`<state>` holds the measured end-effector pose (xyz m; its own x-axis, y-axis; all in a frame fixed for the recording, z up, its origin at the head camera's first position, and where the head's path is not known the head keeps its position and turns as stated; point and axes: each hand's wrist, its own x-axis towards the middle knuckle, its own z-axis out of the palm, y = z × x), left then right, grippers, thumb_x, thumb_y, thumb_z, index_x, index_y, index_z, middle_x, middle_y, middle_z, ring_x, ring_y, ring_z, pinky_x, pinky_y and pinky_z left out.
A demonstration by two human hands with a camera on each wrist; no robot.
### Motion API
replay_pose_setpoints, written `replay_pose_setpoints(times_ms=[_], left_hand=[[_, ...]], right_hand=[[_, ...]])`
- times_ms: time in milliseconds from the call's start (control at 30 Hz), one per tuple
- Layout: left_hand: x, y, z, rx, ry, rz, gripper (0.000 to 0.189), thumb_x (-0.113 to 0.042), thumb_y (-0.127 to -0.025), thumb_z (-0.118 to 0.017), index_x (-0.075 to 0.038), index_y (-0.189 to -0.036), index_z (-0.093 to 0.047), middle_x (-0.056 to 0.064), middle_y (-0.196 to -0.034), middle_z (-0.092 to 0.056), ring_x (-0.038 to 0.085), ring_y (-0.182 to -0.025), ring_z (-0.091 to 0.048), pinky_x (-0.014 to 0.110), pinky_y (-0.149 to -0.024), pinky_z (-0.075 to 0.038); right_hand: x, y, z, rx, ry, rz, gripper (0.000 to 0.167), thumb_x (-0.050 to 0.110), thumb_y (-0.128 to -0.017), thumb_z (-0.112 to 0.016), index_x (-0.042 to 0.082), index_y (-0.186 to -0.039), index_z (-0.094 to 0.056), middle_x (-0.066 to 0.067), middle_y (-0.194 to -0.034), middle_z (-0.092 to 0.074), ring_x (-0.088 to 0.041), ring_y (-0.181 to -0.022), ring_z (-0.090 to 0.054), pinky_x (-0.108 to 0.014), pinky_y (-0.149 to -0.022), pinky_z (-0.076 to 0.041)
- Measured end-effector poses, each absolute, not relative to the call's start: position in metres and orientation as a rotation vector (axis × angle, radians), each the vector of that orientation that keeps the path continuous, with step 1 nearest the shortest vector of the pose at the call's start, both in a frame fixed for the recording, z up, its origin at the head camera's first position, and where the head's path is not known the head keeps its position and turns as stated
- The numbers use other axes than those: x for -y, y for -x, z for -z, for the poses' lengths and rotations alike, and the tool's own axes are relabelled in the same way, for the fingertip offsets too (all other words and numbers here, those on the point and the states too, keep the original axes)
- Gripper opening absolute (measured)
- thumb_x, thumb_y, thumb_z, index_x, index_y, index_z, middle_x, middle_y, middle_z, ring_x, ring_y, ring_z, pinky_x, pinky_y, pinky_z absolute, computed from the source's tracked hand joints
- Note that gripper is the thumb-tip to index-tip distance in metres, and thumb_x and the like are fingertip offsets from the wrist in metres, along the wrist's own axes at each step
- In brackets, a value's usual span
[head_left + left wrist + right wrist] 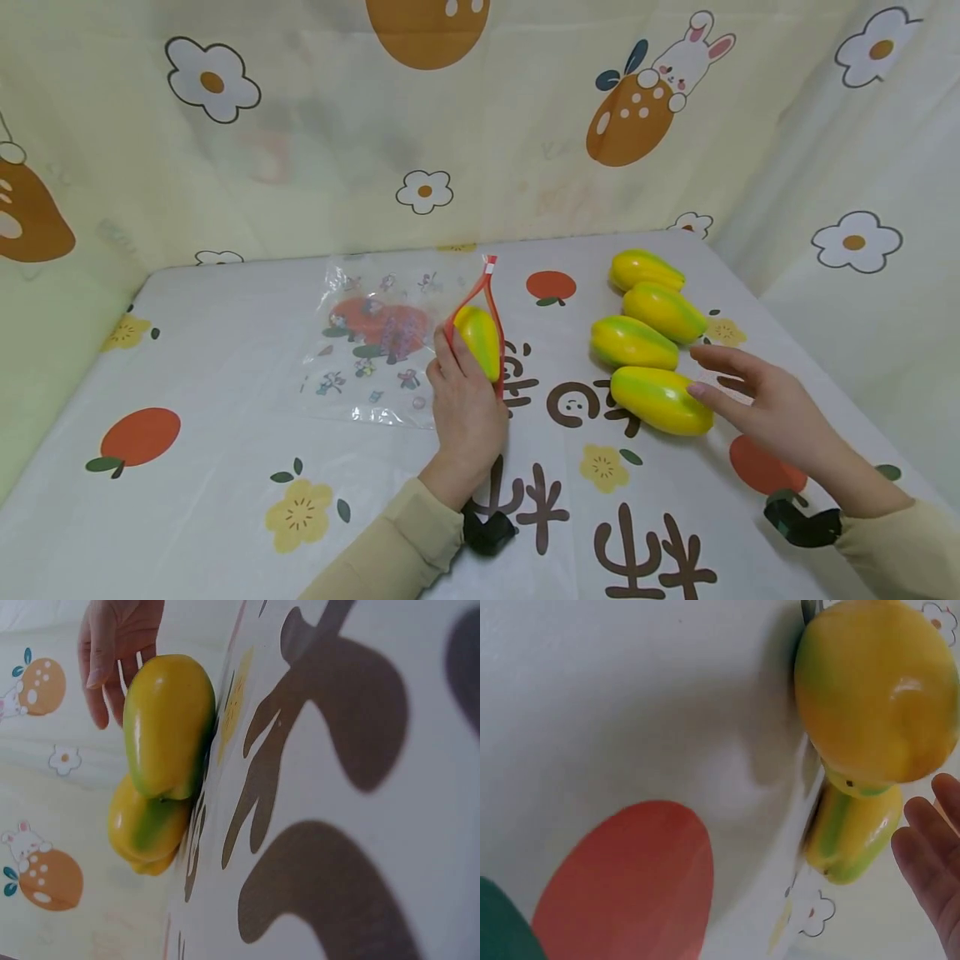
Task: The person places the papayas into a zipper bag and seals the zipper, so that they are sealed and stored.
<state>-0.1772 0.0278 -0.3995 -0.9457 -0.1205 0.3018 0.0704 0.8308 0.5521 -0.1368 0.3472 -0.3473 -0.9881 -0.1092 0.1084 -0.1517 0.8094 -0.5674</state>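
A clear zip bag [375, 379] with small printed figures lies on the table, its red zip edge spread apart. My left hand [468, 421] holds the bag at this mouth, thumb hidden. Inside the opening sits one yellow-green papaya [480, 342]. On the right, several more papayas lie in a rough column, the nearest papaya [662, 401] frontmost. My right hand [772, 408] hovers beside it, fingers extended and apart, thumb tip overlapping its right end. In the right wrist view, the fingers [922, 840] extend beside the papayas, gripping none.
The white tablecloth [217, 508] carries printed fruit, flowers and dark lettering. A patterned curtain [315, 167] hangs behind the table and along both sides. A black strap piece [489, 533] is at the left wrist, and another black strap piece [802, 521] at the right.
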Motion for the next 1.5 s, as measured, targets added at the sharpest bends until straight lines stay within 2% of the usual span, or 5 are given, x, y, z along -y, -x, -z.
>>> replay_pose_setpoints(times_ms=[67,167,233,300,1500], left_hand=[[-0.028,0.177,0.399,2.687,-0.038,0.830,0.104,-0.006,-0.074,-0.086,0.007,-0.156,-0.023,0.025,-0.162,-0.024,0.043,-0.127,-0.044,0.044,-0.092,-0.059],[-0.028,0.177,0.400,2.678,-0.032,0.822,0.103,-0.006,-0.074,-0.086,0.007,-0.155,-0.024,0.025,-0.161,-0.025,0.043,-0.126,-0.045,0.044,-0.092,-0.059],[-0.028,0.177,0.400,2.667,-0.025,0.812,0.102,-0.006,-0.074,-0.086,0.008,-0.155,-0.025,0.026,-0.161,-0.026,0.044,-0.125,-0.046,0.044,-0.091,-0.059],[-0.028,0.177,0.401,2.663,-0.023,0.799,0.101,-0.006,-0.074,-0.086,0.008,-0.154,-0.025,0.026,-0.161,-0.026,0.044,-0.124,-0.046,0.044,-0.090,-0.059],[-0.028,0.178,0.399,2.690,-0.041,0.836,0.103,-0.005,-0.074,-0.086,0.007,-0.155,-0.024,0.025,-0.162,-0.024,0.042,-0.127,-0.044,0.044,-0.093,-0.059]], right_hand=[[-0.341,0.137,0.348,2.919,-0.259,-0.841,0.056,0.024,-0.095,-0.073,0.001,-0.142,-0.055,-0.026,-0.140,-0.059,-0.042,-0.121,-0.057,-0.002,-0.087,-0.045],[-0.334,0.136,0.349,2.927,-0.300,-0.778,0.059,0.026,-0.093,-0.076,0.001,-0.141,-0.056,-0.026,-0.142,-0.058,-0.045,-0.123,-0.056,-0.033,-0.097,-0.055],[-0.331,0.136,0.349,2.947,-0.303,-0.757,0.060,0.027,-0.093,-0.076,0.000,-0.142,-0.055,-0.027,-0.143,-0.057,-0.047,-0.124,-0.056,-0.056,-0.098,-0.050],[-0.329,0.135,0.350,2.968,-0.303,-0.752,0.062,0.027,-0.093,-0.076,0.000,-0.144,-0.054,-0.028,-0.144,-0.056,-0.048,-0.124,-0.056,-0.064,-0.097,-0.048],[-0.317,0.139,0.349,3.008,-0.427,-0.826,0.068,0.023,-0.088,-0.082,0.000,-0.145,-0.053,-0.024,-0.137,-0.062,-0.040,-0.113,-0.065,-0.053,-0.089,-0.057]])
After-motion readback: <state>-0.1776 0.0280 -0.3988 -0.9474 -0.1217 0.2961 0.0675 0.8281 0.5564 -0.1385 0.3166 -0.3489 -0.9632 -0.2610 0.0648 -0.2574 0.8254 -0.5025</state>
